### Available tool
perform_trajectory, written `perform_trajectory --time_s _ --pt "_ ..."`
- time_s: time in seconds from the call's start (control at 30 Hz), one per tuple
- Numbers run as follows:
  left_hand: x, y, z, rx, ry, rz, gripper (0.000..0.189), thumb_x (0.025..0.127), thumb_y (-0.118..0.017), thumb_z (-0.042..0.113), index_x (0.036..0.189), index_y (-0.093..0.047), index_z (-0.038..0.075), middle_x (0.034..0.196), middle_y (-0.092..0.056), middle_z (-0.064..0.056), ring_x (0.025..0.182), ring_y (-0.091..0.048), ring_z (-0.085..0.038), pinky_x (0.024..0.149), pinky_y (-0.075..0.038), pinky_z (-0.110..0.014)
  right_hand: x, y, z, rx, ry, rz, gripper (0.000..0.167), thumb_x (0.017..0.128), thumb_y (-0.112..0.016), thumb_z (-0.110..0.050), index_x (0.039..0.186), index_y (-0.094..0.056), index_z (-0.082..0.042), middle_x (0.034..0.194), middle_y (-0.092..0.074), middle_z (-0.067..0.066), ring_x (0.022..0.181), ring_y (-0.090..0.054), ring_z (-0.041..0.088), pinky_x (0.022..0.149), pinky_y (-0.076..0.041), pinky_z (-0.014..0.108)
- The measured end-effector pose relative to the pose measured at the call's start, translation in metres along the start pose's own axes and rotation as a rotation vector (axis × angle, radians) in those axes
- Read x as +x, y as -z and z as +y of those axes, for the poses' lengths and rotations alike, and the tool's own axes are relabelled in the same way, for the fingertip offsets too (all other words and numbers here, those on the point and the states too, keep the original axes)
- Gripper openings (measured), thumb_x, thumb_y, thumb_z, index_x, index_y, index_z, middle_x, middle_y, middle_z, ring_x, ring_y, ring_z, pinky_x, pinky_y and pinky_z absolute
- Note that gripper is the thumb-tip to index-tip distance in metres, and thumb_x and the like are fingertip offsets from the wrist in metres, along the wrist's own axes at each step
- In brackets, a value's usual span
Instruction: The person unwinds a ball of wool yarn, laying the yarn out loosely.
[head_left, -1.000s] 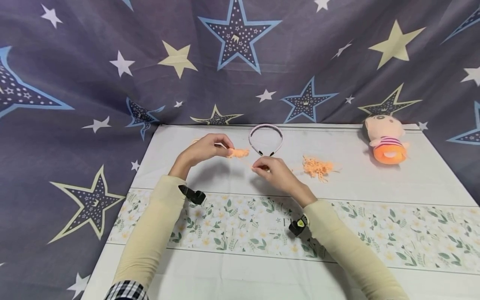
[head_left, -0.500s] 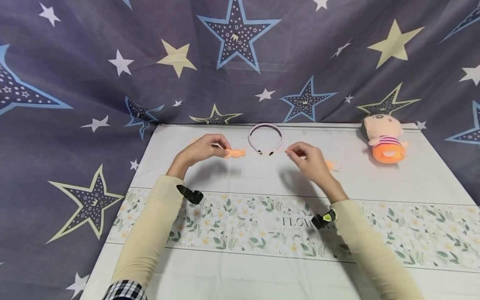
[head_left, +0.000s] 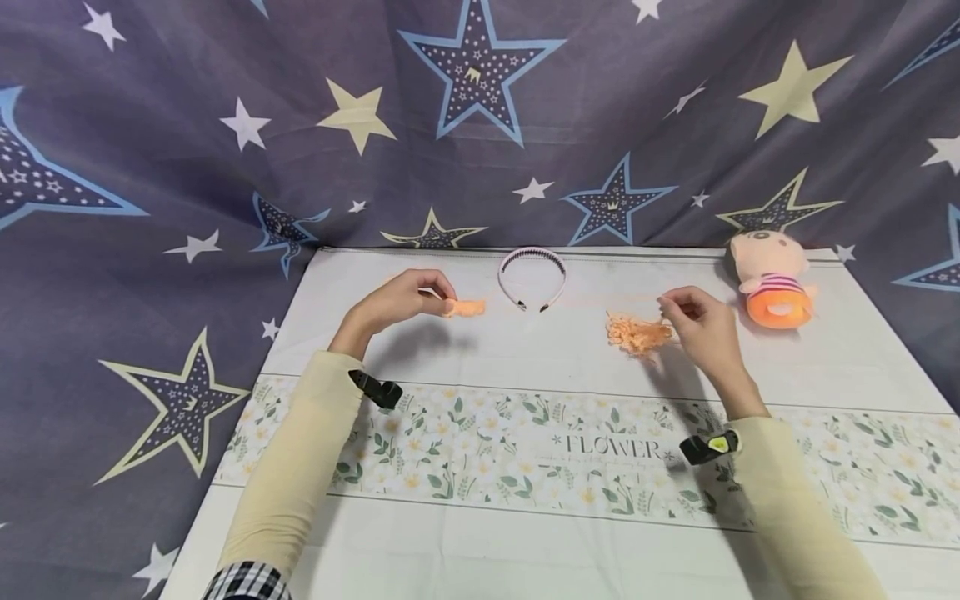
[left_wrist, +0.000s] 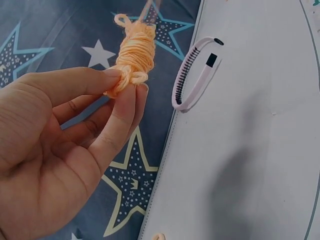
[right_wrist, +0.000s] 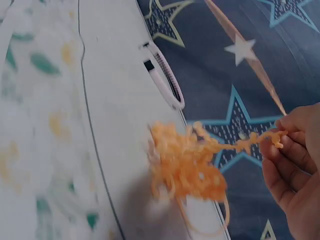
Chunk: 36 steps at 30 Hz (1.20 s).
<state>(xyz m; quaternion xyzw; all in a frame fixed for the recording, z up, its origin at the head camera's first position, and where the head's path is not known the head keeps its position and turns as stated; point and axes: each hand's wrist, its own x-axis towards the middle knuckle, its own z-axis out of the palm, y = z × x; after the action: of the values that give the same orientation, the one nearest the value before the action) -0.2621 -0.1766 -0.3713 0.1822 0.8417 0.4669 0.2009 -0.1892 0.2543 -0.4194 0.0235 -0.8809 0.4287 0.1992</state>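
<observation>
My left hand (head_left: 401, 300) pinches a small wound bundle of orange yarn (left_wrist: 136, 52) between thumb and fingertips, raised over the table. Loops of yarn stick out at both of its ends. From the bundle a thin yarn strand (right_wrist: 260, 70) stretches across to my right hand (head_left: 708, 329), whose thumb and forefinger pinch it. Beside the right hand sits a loose, crinkled tangle of orange yarn (head_left: 633, 335). In the right wrist view, a kinked length runs from that tangle (right_wrist: 187, 160) up to the right fingertips (right_wrist: 285, 122).
Between the hands, toward the back edge, lies a pale pink headband (head_left: 532, 250) with dark teeth. At the back right is a plush toy (head_left: 780, 307) in orange and stripes. A star-printed curtain (head_left: 480, 192) hangs behind the white table cover (head_left: 480, 533).
My right hand has moved right, from near the headband to beside the tangle, drawing the strand out long. The left hand stays nearly in place with the bundle.
</observation>
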Motion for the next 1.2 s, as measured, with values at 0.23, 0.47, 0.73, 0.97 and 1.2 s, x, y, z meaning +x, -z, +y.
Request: perform_trajectory --time_s 0.23,0.47,0.73,0.97,1.2 --pt "0.001 0.002 -0.002 -0.008 0.001 0.000 0.014 0.087 -0.068 0.010 0.100 -0.065 0.006 0.096 -0.065 -0.007 0.091 -0.060 -0.021 0.083 -0.045 -0.033 -0.004 0.029 0.014 -0.082 -0.130 0.057 0.028 0.095 -0.059 -0.028 0.101 -0.067 -0.002 0.071 -0.054 -0.024 0.066 -0.050 -0.007 0.058 -0.039 0.012" --pt "0.000 0.003 -0.002 -0.003 0.004 0.013 0.014 0.087 -0.068 0.011 0.099 -0.065 0.006 0.096 -0.065 -0.008 0.092 -0.059 -0.022 0.083 -0.044 -0.034 -0.004 0.054 0.026 -0.156 -0.243 0.146 0.028 0.095 -0.057 -0.029 0.103 -0.067 -0.005 0.066 -0.047 -0.036 0.064 -0.048 -0.009 0.055 -0.037 0.012" --pt "-0.002 0.005 -0.002 -0.012 0.008 0.006 0.015 0.088 -0.067 0.012 0.101 -0.064 0.005 0.099 -0.064 -0.010 0.093 -0.059 -0.023 0.085 -0.044 -0.034 -0.009 0.069 0.038 -0.194 -0.332 0.166 0.029 0.095 -0.056 -0.029 0.104 -0.066 -0.004 0.064 -0.043 -0.038 0.064 -0.046 -0.011 0.056 -0.037 0.011" --pt "-0.001 0.005 -0.002 -0.012 0.009 0.009 0.014 0.088 -0.067 0.012 0.100 -0.065 0.006 0.098 -0.064 -0.008 0.094 -0.059 -0.022 0.085 -0.045 -0.035 -0.015 0.071 0.044 -0.246 -0.290 0.044 0.031 0.096 -0.055 -0.027 0.105 -0.066 -0.001 0.067 -0.050 -0.028 0.063 -0.045 -0.010 0.057 -0.038 0.015" --pt "-0.002 0.004 0.001 -0.007 0.018 0.001 0.016 0.089 -0.067 0.014 0.102 -0.064 0.006 0.101 -0.063 -0.009 0.095 -0.058 -0.022 0.086 -0.043 -0.035 -0.019 0.064 0.049 -0.247 -0.197 -0.045 0.030 0.096 -0.055 -0.027 0.104 -0.066 0.001 0.091 -0.068 0.017 0.071 -0.046 -0.010 0.060 -0.039 0.011"
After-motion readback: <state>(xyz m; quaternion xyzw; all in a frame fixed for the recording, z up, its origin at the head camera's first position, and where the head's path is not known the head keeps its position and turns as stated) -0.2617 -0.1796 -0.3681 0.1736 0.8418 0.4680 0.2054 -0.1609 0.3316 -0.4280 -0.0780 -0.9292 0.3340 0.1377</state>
